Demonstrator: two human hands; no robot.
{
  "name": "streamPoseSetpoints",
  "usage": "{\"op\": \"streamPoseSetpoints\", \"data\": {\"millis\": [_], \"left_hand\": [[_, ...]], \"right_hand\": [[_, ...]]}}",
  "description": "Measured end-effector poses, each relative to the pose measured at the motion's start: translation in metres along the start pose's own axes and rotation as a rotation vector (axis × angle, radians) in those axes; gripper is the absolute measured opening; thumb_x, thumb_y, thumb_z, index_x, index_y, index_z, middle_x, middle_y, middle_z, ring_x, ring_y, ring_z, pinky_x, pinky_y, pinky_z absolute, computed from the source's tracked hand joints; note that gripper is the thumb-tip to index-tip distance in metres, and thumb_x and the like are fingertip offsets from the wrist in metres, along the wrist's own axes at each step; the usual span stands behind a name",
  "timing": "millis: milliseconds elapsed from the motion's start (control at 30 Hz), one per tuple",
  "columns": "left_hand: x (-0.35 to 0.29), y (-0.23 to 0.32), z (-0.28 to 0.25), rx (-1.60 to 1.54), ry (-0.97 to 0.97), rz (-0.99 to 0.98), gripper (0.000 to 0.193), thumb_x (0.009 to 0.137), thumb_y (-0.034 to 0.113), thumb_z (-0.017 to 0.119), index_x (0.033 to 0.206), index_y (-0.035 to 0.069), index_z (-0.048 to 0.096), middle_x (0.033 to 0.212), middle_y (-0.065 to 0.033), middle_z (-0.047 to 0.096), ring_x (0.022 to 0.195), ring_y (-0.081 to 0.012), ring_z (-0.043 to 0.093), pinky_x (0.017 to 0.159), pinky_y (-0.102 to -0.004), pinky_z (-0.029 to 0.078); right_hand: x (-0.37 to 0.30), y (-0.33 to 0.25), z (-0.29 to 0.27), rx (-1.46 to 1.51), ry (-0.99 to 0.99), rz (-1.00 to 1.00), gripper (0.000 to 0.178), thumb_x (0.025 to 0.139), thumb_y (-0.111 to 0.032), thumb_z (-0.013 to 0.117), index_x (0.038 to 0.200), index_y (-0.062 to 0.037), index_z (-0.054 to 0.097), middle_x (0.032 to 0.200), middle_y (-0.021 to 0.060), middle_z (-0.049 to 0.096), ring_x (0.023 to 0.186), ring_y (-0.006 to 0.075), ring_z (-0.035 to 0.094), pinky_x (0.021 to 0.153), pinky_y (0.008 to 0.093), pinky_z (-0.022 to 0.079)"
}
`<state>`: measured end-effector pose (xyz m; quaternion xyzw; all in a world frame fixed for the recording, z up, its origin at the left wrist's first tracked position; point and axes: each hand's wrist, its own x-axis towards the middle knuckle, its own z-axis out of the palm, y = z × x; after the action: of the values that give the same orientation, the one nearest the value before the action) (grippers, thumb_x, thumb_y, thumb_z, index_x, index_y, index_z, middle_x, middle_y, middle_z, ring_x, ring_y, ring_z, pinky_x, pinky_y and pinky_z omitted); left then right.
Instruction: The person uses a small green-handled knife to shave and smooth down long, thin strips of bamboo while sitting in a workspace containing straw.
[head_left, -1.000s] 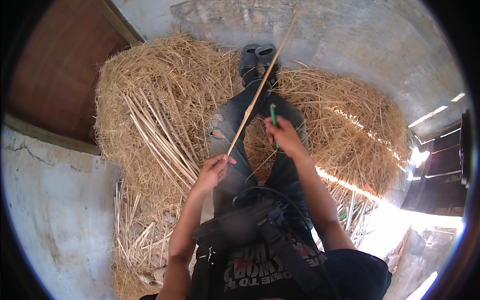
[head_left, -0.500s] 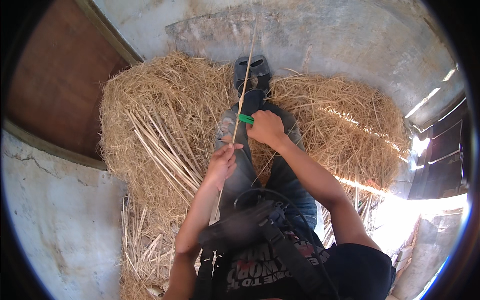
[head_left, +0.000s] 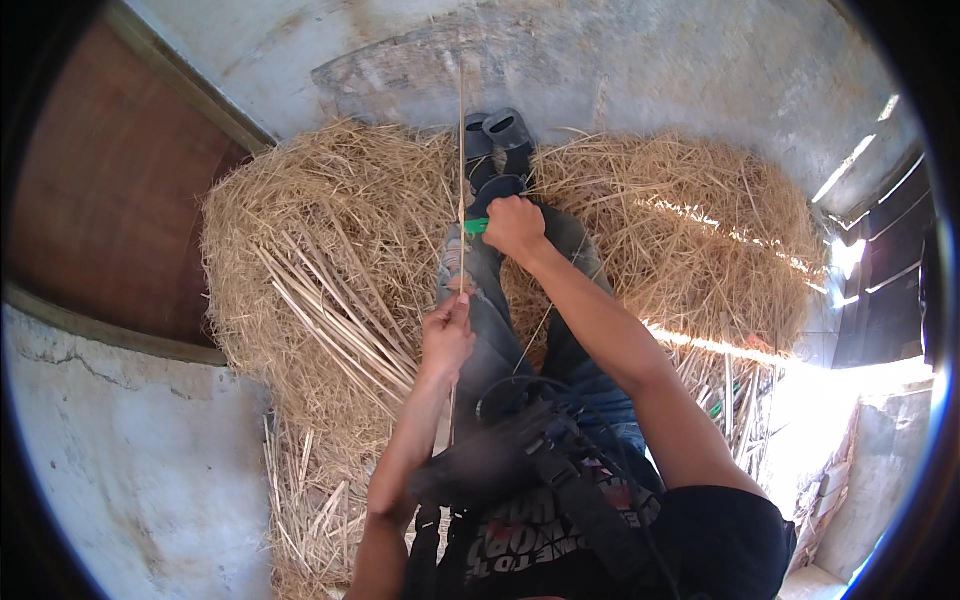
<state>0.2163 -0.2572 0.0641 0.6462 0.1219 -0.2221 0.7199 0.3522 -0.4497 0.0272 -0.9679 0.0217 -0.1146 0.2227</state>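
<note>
A long, thin, pale stick (head_left: 462, 140), likely cane or bamboo, runs almost straight away from me over my legs. My left hand (head_left: 449, 335) pinches it near its closer part, thumb along the top. Farther along, my right hand (head_left: 515, 228) is closed around a small green tool (head_left: 475, 227) whose tip meets the stick close to a knot. The rest of the tool is hidden in my fist, so its exact kind does not show.
Straw (head_left: 330, 185) lies heaped on both sides of my legs. A bundle of pale split sticks (head_left: 335, 315) rests on the left heap. More sticks (head_left: 735, 410) lie at the right, beside bright sunlight. A concrete wall (head_left: 600, 70) stands ahead, a brown panel (head_left: 120, 160) at left.
The stick has swung to the left at its far end and now points nearly straight ahead. My right hand and the green tool have shifted slightly left and away along it.
</note>
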Motion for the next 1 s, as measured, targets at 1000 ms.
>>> {"op": "streamPoseSetpoints", "data": {"millis": [1000], "left_hand": [[0.011,-0.014,-0.013,0.294,0.022,0.253,0.04,0.111,0.025,0.054,0.146,0.006,0.058,0.062,0.01,0.037,0.045,-0.0026,0.032,0.042,-0.0237,0.025]], "right_hand": [[-0.027,-0.011,-0.04,-0.01,-0.154,-0.053,0.017,0.073,-0.012,0.075,0.084,-0.0005,0.076,0.088,0.0234,0.074,0.084,0.0423,0.074,0.076,0.0494,0.061]]}}
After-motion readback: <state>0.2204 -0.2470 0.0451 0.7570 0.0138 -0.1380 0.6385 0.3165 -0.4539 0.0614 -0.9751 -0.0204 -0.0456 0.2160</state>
